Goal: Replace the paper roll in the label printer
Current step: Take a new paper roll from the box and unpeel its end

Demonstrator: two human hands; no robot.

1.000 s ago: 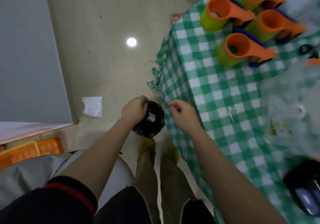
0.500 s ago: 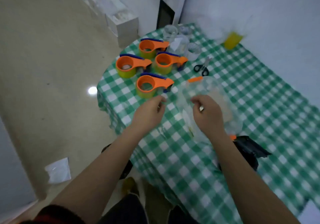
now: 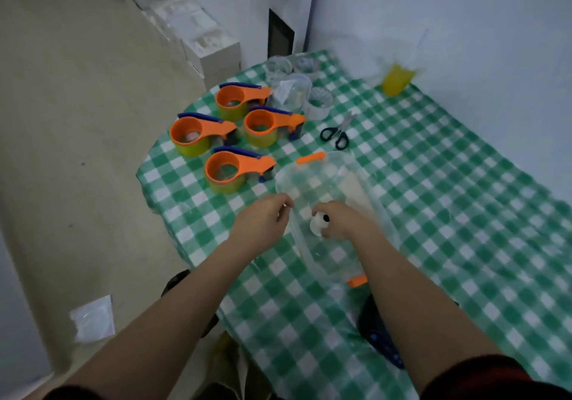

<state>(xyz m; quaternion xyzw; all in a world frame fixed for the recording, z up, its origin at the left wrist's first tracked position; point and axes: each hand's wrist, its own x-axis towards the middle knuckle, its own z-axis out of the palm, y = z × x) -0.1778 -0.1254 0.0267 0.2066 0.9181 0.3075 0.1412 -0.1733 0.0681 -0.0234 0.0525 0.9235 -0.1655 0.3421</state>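
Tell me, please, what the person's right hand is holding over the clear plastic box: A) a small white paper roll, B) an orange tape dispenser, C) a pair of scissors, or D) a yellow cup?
A: the right hand is closed on a small white paper roll above the clear box; the scissors lie untouched farther back.

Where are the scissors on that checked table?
The scissors lie flat on the green checked cloth toward the far side of the table, just right of the four orange tape dispensers and beyond the clear plastic box the hands are reaching into.
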